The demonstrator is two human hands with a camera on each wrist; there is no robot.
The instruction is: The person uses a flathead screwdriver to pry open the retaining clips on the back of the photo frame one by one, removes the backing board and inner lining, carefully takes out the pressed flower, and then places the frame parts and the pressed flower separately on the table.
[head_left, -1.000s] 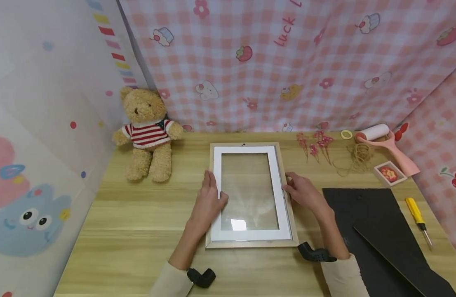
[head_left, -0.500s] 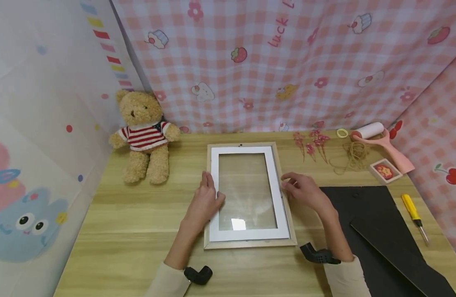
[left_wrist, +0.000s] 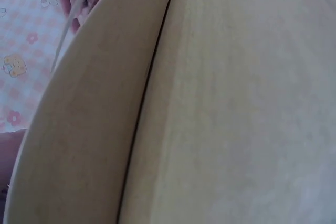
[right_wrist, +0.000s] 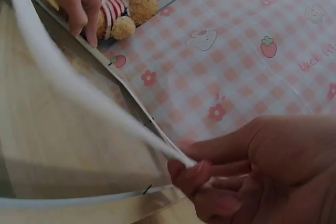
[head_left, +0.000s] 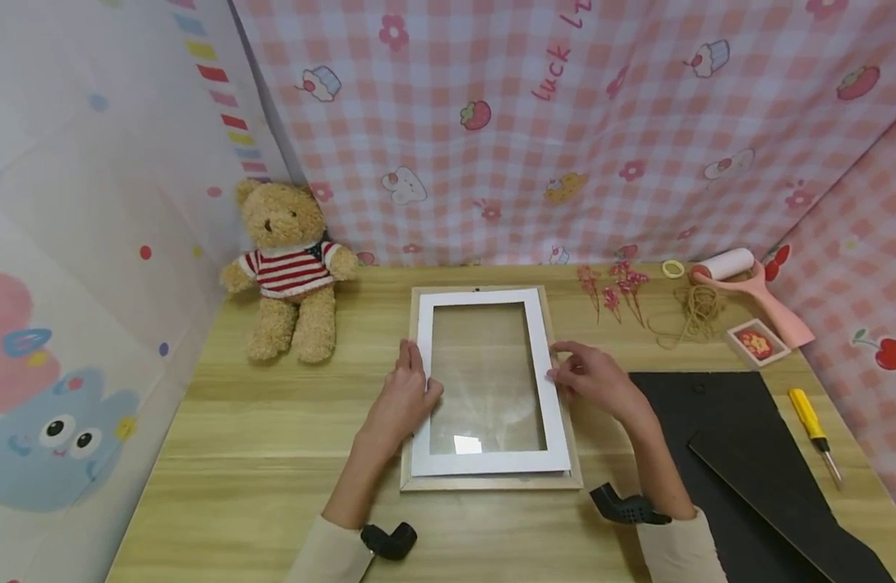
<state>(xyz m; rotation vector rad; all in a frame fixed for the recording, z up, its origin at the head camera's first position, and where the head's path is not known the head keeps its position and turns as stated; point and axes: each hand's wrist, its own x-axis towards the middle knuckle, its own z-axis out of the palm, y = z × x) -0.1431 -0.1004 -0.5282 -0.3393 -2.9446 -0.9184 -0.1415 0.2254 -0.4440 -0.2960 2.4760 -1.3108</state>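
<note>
In the head view a light wooden picture frame [head_left: 492, 483] lies on the table, with a white picture mat [head_left: 492, 462] in it around a clear pane [head_left: 484, 380]. My right hand [head_left: 599, 380] pinches the mat's right edge between thumb and fingers. The right wrist view shows this pinched mat [right_wrist: 94, 95] bowed, its edge raised off the frame. My left hand [head_left: 402, 401] rests along the frame's left rail, fingers extended and thumb over the mat. Mostly wood surface fills the left wrist view, where my left fingers are hidden.
A teddy bear [head_left: 291, 275] sits back left. Black boards [head_left: 718, 405] and a yellow-handled screwdriver [head_left: 812, 429] lie at right. Behind them are dried pink flowers [head_left: 626, 279], twine [head_left: 699, 308], a tape ring [head_left: 672, 269], a small box [head_left: 757, 342] and a pink-handled roller [head_left: 772, 308].
The mat lay flat in the frame earlier; its right side is now lifted. My right hand has gone from the frame's right rail to the mat's edge. The left hand stays put.
</note>
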